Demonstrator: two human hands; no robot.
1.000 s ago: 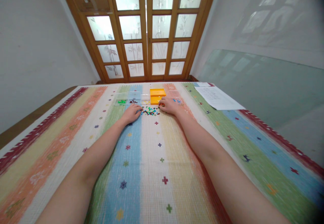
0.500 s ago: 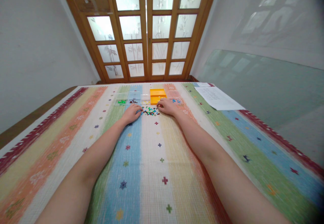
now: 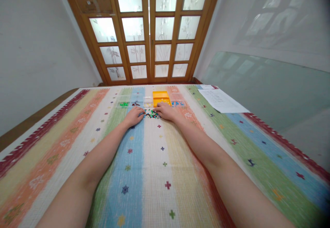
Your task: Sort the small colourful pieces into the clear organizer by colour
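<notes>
A: What's the surface?

B: A table under a striped cloth printed with small crosses and stars. Farther up, near the middle, lies a loose pile of tiny coloured pieces. Just beyond it are clear containers and an open yellow box.

A: And the room?

B: Pale walls left and right, a greenish panel along the right one, and wood-framed glass doors past the far edge.

A: Where are the edges, and how much room is there?

B: Cloth runs in a wide strip between the forearms, narrowing toward the pile. Dark red borders mark the left and right sides; a paper sheet lies far right. The containers stand close beyond the hands, with the table's far edge behind them.

A: What about the hands?

B: The left hand rests on the cloth with bent fingers, just beside the pile's left side. The right hand reaches in from the right, its fingertips at the pile, in front of the yellow box.

A: Holding anything?

B: I can't tell for either; the fingertips and pieces are too small to make out.
</notes>
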